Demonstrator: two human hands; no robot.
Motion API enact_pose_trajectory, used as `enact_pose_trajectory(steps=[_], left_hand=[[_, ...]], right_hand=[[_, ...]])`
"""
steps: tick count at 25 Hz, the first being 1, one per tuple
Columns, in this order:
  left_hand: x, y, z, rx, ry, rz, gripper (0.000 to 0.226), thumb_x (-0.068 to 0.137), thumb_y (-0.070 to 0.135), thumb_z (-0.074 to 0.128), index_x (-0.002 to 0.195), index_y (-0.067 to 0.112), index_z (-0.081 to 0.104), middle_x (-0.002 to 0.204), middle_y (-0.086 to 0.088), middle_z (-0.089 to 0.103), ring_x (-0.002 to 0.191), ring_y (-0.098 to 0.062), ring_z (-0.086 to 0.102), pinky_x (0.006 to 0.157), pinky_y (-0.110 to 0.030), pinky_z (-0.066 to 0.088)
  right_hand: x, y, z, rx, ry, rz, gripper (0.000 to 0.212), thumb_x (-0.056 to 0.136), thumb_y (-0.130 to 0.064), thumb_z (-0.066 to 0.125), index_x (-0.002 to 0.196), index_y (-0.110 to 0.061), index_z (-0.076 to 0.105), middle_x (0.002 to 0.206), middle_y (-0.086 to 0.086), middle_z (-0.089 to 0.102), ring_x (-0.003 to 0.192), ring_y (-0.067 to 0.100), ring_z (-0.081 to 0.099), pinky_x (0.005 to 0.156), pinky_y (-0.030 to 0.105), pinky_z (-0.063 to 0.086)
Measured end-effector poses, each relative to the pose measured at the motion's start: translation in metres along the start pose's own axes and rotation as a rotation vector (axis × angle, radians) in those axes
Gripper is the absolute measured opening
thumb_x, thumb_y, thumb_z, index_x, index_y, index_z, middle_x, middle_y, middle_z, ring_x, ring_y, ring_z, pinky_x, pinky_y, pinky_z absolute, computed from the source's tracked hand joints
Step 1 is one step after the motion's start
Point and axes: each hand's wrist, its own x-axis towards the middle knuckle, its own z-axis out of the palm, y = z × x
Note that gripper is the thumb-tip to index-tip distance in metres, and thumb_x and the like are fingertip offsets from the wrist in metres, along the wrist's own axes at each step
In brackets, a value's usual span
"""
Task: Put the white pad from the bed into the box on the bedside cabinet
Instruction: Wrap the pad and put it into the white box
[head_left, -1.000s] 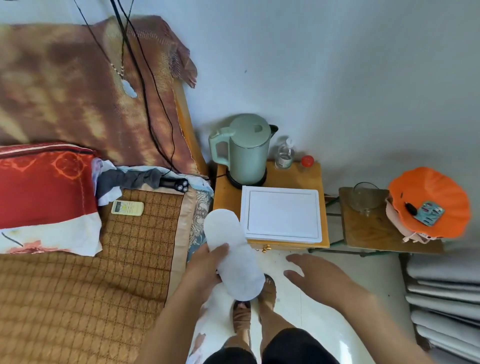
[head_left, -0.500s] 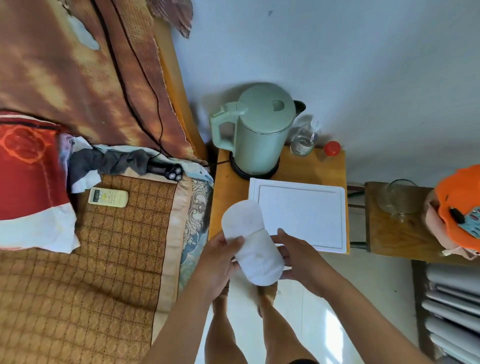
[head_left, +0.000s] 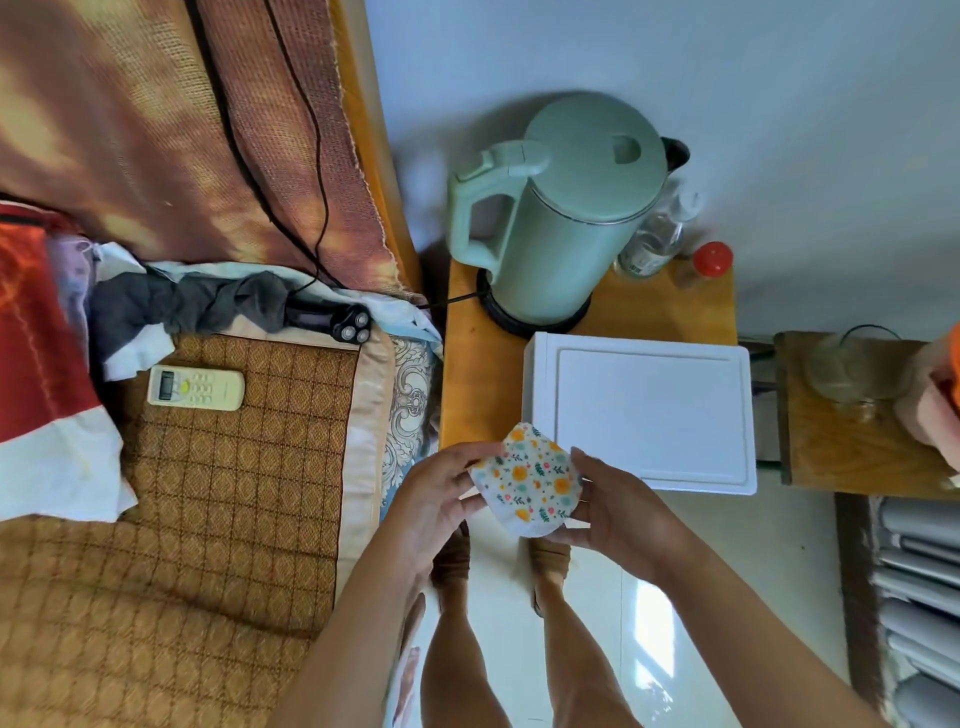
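Two hands on the pad (head_left: 530, 480) right now, held just in front of the closed white box (head_left: 649, 410) on the cabinet (head_left: 478, 364). It looks light, soft and floppy, so pinch it by the edges. Your left hand (head_left: 431, 499) and right hand (head_left: 618, 509) have fingers curled narrowly on opposite sides, floral face up. You'd need one hand free for the lid.

Home bedroom. Bed (head_left: 208, 519) with woven mat, red pillow (head_left: 36, 332) and AC remote (head_left: 196, 387) on it. Wooden cabinet (head_left: 478, 364) just right of the bed holds a green kettle (head_left: 561, 208), bottle (head_left: 654, 239) and white box (head_left: 644, 410). Tiled floor (head_left: 727, 571) below.
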Motion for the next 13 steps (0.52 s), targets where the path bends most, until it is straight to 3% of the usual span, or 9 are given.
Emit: enact_pose_trajectory(steps=[3, 6, 9, 11, 13], left_hand=[[0.009, -0.003, 0.005, -0.063, 0.060, -0.003, 0.023, 0.092, 0.008, 0.049, 0.110, 0.019, 0.059, 0.110, -0.015, 0.063, 0.102, -0.028, 0.060, 0.094, -0.048, 0.047], [0.017, -0.012, 0.016, -0.045, 0.101, 0.055, 0.034, 0.088, 0.000, 0.055, 0.113, 0.023, 0.053, 0.107, -0.013, 0.063, 0.098, -0.028, 0.063, 0.090, -0.048, 0.050], [0.021, -0.016, 0.020, -0.028, 0.081, 0.080, 0.041, 0.085, -0.008, 0.055, 0.113, 0.022, 0.054, 0.109, -0.013, 0.062, 0.103, -0.030, 0.061, 0.094, -0.050, 0.048], [0.025, -0.017, 0.017, -0.055, 0.010, 0.052, 0.043, 0.085, -0.010, 0.054, 0.114, 0.022, 0.054, 0.108, -0.011, 0.063, 0.101, -0.026, 0.061, 0.093, -0.045, 0.049], [0.031, -0.019, 0.015, -0.006, -0.006, 0.016, 0.045, 0.085, -0.009, 0.055, 0.117, 0.024, 0.053, 0.108, -0.012, 0.062, 0.102, -0.027, 0.061, 0.096, -0.046, 0.048]], right_hand=[[0.003, 0.010, 0.008, -0.209, 0.034, -0.094, 0.029, 0.098, -0.023, 0.042, 0.120, -0.010, 0.056, 0.113, 0.011, 0.067, 0.102, 0.025, 0.066, 0.083, 0.040, 0.059], [0.009, 0.018, 0.016, -0.481, 0.118, -0.234, 0.030, 0.094, -0.013, 0.050, 0.124, -0.014, 0.056, 0.114, 0.007, 0.067, 0.105, 0.023, 0.064, 0.088, 0.041, 0.057], [0.012, 0.021, 0.017, -0.407, 0.158, -0.294, 0.030, 0.088, -0.019, 0.061, 0.118, -0.025, 0.060, 0.107, -0.002, 0.072, 0.100, 0.016, 0.068, 0.086, 0.039, 0.058], [0.014, 0.020, 0.016, -0.252, 0.105, -0.237, 0.021, 0.094, -0.032, 0.051, 0.109, -0.026, 0.064, 0.104, -0.003, 0.074, 0.098, 0.016, 0.069, 0.085, 0.040, 0.057], [0.016, 0.020, 0.013, -0.241, 0.094, -0.187, 0.026, 0.097, -0.032, 0.044, 0.109, -0.021, 0.065, 0.105, 0.002, 0.074, 0.099, 0.019, 0.069, 0.086, 0.043, 0.057]])
